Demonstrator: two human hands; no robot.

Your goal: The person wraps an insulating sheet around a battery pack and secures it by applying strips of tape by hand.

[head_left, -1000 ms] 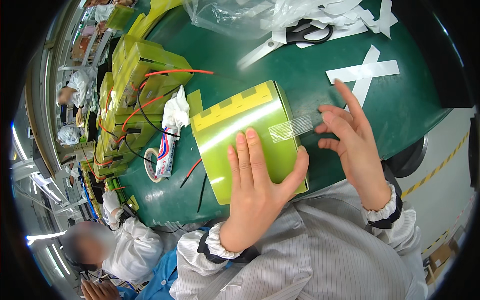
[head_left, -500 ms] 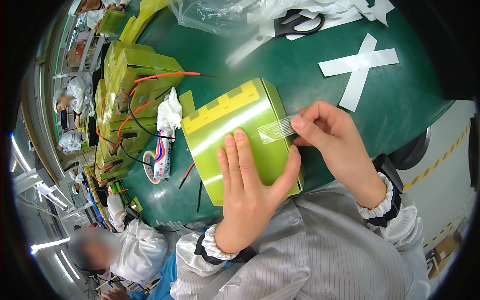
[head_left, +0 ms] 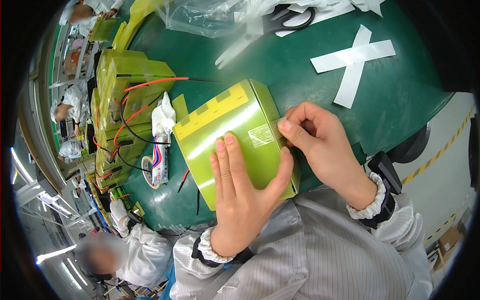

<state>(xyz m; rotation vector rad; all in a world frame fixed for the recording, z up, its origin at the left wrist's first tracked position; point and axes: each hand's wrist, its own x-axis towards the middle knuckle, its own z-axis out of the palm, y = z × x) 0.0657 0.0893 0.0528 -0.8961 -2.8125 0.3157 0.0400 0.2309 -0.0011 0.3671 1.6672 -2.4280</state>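
Note:
A yellow-green box-shaped pack [head_left: 197, 160] with a notched yellow strip along its far edge rests on the green table in front of me. Spread flat on its top, my left hand [head_left: 240, 200] presses with fingers apart and thumb by the right edge. A short strip of clear, ribbed filament tape [head_left: 261, 136] lies partly on the top face and reaches over the right edge. My right hand [head_left: 320, 145] pinches the tape's outer end between thumb and forefinger. Red and black wires show beside the pack's left side.
Left of the pack are a tube [head_left: 160, 162], a crumpled white cloth [head_left: 163, 115] and a tape roll [head_left: 146, 167]. Wired yellow-green packs [head_left: 137, 70] stand stacked beyond. Scissors [head_left: 295, 21], a plastic bag [head_left: 197, 20] and crossed white strips [head_left: 352, 56] lie farther back. A co-worker [head_left: 142, 255] sits at left.
My right hand has moved slightly left and drawn the tape end closer to the pack's edge. The whole view has shifted a little; my left hand stays on the pack.

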